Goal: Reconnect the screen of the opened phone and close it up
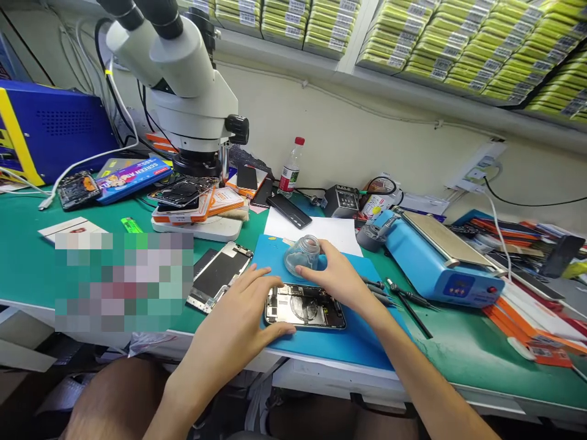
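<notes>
My right hand (pixel 337 272) has its thumb and fingers around a small clear glass jar (pixel 300 255), which leans over with its threaded mouth up and to the right. Below it on the blue mat (pixel 321 348) lies an opened phone (pixel 302 307), its inner parts and battery area showing. My left hand (pixel 243 302) is spread over the phone's left end, thumb by the near edge and index finger by the far edge; whether it presses on the phone is unclear. Left of the phone, partly behind my left hand, lies a detached phone screen (pixel 222 272).
Screwdrivers (pixel 383 293) and a black stick (pixel 415 315) lie right of the mat, before a blue heating plate (pixel 444 263). A microscope (pixel 188 91) stands back left. Behind the mat are white paper (pixel 330 232), a black phone (pixel 288 211) and a bottle (pixel 291 168).
</notes>
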Available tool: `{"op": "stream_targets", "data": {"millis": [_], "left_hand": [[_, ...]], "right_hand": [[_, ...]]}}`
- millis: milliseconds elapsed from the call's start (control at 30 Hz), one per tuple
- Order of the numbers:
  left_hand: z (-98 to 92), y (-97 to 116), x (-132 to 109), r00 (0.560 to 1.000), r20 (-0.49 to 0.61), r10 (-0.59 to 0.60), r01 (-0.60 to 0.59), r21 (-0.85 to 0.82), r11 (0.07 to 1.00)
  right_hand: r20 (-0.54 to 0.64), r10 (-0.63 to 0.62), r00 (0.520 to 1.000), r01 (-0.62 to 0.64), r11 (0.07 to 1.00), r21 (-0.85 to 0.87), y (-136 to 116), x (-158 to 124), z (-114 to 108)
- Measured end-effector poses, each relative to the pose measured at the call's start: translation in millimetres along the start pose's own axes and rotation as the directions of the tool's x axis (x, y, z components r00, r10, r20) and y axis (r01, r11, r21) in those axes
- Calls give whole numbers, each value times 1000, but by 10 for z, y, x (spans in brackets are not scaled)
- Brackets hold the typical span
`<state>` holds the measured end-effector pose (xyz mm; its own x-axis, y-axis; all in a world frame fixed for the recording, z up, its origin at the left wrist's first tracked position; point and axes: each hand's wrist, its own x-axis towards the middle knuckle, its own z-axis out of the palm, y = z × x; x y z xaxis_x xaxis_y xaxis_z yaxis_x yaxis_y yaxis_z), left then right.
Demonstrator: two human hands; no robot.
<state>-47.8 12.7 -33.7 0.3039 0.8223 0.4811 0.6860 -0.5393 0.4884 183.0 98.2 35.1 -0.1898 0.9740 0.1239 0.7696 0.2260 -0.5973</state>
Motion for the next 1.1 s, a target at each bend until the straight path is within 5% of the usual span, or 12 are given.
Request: {"op": "stream_targets", "data": {"millis": [367,700,800,900,967,1100], "left_hand": [[-71,62,51,1000,6,-5,5,13,1000],[-122,70,27,1000,3,7,-7,-17,1000],[-305,66,-42,981,-158,-109,113,18,993],[-527,1,-163,878,-354,-321,410,211,888],[-612,-73,-247,845,-340,-414,525,375,764],[-595,-179,-356,854,-263,-449,514,562,648]], "right_hand": [[-27,149,989,-150,987,-57,301,-6,-508],[-99,153,983,-155,988,-15,621,28,-469],[-115,144,983,-147,989,-17,676,18,-441],[-145,133,981,-139,990,-33,720,2,-423],[-159,121,980,-130,990,-49,735,-8,-412],[-171,97,980,-114,989,-94,734,-27,-388]]}}
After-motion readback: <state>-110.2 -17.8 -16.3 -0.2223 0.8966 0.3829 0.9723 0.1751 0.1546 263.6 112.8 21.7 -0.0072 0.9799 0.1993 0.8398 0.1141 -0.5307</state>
